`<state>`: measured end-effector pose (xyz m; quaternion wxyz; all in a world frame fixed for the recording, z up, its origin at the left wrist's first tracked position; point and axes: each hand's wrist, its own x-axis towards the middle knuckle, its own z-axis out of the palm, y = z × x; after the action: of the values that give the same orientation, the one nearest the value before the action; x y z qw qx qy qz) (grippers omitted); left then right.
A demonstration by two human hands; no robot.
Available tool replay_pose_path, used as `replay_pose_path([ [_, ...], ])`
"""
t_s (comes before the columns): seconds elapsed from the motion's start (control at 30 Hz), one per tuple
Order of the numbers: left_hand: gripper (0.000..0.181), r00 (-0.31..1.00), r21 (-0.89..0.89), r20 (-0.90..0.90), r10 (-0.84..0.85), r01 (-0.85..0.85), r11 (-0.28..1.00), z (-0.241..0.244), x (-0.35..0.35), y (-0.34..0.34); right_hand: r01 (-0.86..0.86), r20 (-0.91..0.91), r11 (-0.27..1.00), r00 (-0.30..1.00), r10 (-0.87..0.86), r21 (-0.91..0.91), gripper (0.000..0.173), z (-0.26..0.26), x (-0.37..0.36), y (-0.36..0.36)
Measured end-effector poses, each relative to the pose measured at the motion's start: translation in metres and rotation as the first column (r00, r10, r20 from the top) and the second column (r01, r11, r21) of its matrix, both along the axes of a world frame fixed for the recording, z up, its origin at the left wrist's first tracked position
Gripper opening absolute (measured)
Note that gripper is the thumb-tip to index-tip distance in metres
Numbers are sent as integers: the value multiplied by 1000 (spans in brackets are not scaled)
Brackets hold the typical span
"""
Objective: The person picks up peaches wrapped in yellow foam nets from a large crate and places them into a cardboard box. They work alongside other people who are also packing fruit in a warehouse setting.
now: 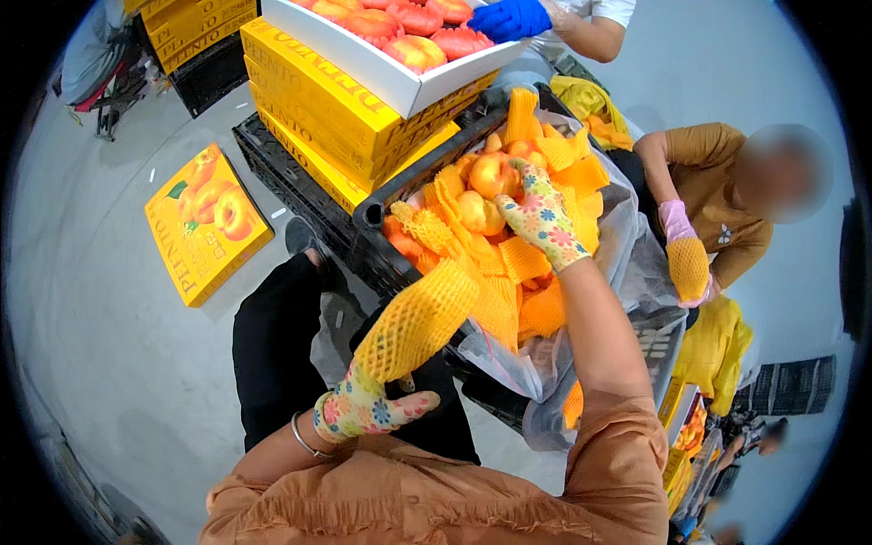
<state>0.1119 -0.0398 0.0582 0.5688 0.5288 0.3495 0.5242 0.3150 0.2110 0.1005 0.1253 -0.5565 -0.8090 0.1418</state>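
Note:
A yellow foam net sleeve (419, 320) covers the fingers of my left hand (371, 402), which wears a floral glove; its thumb stands apart outside the sleeve. Whether anything is inside the net besides the fingers is hidden. My right hand (545, 214), in a matching glove, reaches into a black plastic crate (381, 252) with its thumb and fingers around the side of a yellow-red flat peach (494, 175). Paler peaches (475, 211) lie just beside it. Many loose orange foam nets (497, 300) surround the fruit, and a translucent plastic liner (613, 197) hangs over the crate's edge.
Yellow cartons (327, 102) are stacked beyond the crate, under an open white box of wrapped peaches (409, 82) touched by a co-worker's blue-gloved hand (511, 20). Another carton (204, 225) lies on the floor at left. At right, a co-worker's pink-gloved hands (674, 221) hold a net.

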Motion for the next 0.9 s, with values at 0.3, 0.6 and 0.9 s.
replay_pose_path([
  [0.3,71,930,236,-318,185,-111,965,4,6,-4,84,85,990,992,-94,114,80,-34,-37,33],
  [0.6,68,953,63,-124,278,-272,960,16,1,-12,-402,-902,812,100,-421,-424,52,17,5,-16],
  [0.9,81,914,-209,402,-58,153,966,48,38,-6,-447,-519,891,744,420,80,68,57,54,-192],
])
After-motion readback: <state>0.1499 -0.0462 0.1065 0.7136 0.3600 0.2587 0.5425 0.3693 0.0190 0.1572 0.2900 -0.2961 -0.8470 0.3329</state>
